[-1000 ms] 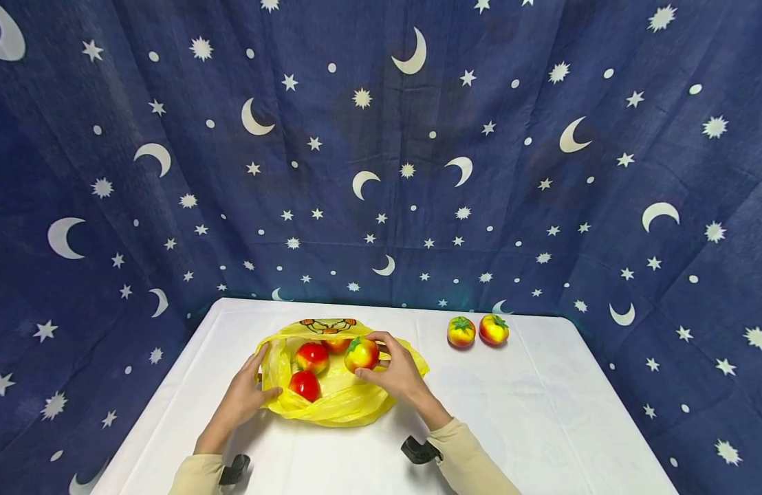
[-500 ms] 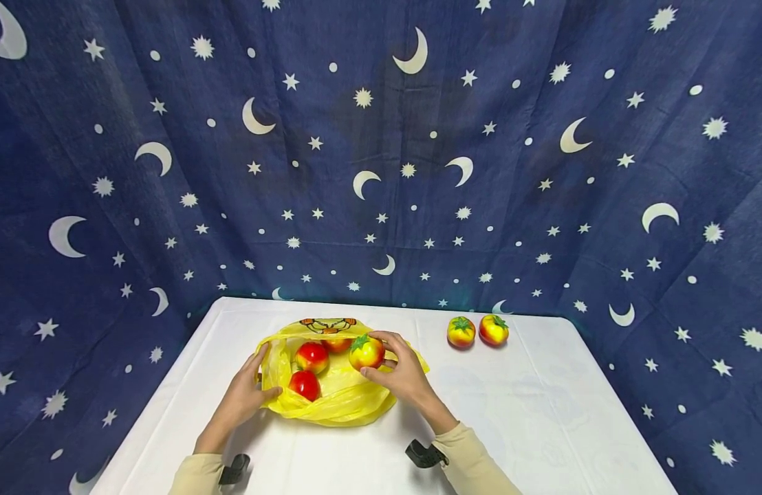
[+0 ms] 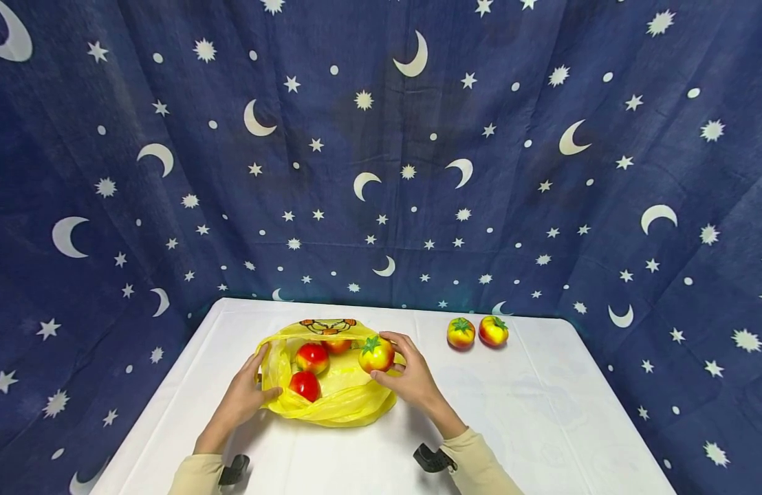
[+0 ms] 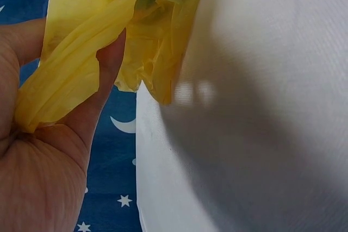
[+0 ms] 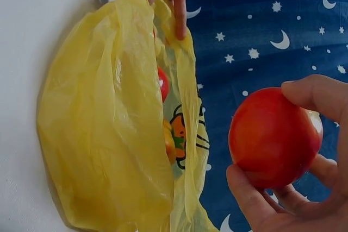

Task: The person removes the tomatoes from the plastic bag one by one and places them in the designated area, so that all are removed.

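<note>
The left hand (image 3: 241,392) grips the bag (image 3: 356,407), thumb and fingers apart. Above the bag's right side, the right hand (image 3: 418,379) clamps its fingers round a fruit (image 3: 375,355).

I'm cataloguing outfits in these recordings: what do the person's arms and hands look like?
Both arms wear beige sleeves, with a black device at each cuff. The left hand and right hand are bare, without gloves.

Recording booth, by the look of it; building type can't be determined. Blue moon-and-star curtain (image 3: 331,220) is hung from 9 through 12 to 3 o'clock, white-draped table (image 3: 529,419) is set at 6, black wrist cameras (image 3: 235,470) are worn.
</note>
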### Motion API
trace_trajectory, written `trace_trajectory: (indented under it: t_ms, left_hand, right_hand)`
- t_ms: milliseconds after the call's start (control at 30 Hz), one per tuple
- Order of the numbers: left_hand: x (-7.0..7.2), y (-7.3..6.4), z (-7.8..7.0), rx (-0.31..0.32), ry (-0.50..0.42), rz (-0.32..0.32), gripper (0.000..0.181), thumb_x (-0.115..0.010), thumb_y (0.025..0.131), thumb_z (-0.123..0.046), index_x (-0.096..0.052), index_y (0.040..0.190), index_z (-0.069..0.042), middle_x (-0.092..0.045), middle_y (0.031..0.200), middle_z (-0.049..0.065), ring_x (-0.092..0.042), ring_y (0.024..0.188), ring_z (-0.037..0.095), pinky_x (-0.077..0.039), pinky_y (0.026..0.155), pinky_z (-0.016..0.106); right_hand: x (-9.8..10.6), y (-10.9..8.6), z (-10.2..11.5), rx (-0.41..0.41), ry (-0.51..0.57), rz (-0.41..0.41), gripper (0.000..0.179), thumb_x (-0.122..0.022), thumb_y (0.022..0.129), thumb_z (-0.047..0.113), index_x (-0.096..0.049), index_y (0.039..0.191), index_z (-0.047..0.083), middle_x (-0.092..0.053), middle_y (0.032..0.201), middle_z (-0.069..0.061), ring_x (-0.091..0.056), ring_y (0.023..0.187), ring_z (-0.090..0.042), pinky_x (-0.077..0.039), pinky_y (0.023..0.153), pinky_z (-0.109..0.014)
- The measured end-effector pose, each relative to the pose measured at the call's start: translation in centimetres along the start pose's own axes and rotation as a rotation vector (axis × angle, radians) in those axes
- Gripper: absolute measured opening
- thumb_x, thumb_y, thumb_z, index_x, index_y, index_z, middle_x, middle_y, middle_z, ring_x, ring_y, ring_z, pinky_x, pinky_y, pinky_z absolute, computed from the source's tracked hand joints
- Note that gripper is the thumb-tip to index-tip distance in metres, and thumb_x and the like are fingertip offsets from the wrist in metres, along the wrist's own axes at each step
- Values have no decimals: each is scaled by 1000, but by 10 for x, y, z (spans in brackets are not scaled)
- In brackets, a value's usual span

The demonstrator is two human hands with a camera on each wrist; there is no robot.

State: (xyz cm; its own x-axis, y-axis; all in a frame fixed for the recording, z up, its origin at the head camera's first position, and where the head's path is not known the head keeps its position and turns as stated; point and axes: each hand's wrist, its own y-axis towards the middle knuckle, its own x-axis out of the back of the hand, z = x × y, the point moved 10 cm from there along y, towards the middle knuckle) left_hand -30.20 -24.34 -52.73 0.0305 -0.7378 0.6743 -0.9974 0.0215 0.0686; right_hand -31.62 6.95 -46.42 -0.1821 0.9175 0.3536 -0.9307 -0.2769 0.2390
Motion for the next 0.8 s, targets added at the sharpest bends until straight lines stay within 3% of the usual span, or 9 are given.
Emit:
trace_trajectory:
  t_ms: [300, 433, 633, 800]
  left_hand:
    - [1, -1, -1, -2, 11, 0, 98, -78, 78, -6, -19, 156, -4, -26, 157, 28, -30, 142, 51, -33, 113, 62]
    - [1, 0, -1, -7, 17, -5, 97, -78, 78, -6, -20, 156, -4, -27, 157, 28, -30, 141, 51, -33, 113, 62]
    - [0, 0, -2, -19, 18, -13, 97, -79, 77, -6, -22, 156, -4, -29, 155, 28, -32, 140, 52, -34, 112, 63]
    - [-1, 0, -2, -23, 13, -19, 97, -79, 76, -6, -23, 155, -4, -30, 154, 29, -34, 138, 52, -35, 110, 64]
  right_hand:
    - [6, -3, 2, -17, 10, 9, 72, -81, 76, 10, -51, 140, 23, -46, 142, -4, -51, 128, -27, -55, 98, -44]
    - [8, -3, 0, -32, 21, 15, 74, -81, 74, 6, -49, 140, 18, -46, 142, -4, -51, 128, -28, -54, 99, -44]
    - [12, -4, 0, 1, 70, 27, 79, -78, 74, 1, -44, 143, 21, -46, 144, -5, -51, 128, -25, -53, 102, -38]
    - [20, -2, 0, 1, 61, 18, 81, -77, 74, 0, -44, 144, 23, -40, 147, -7, -49, 130, -26, -51, 104, -44]
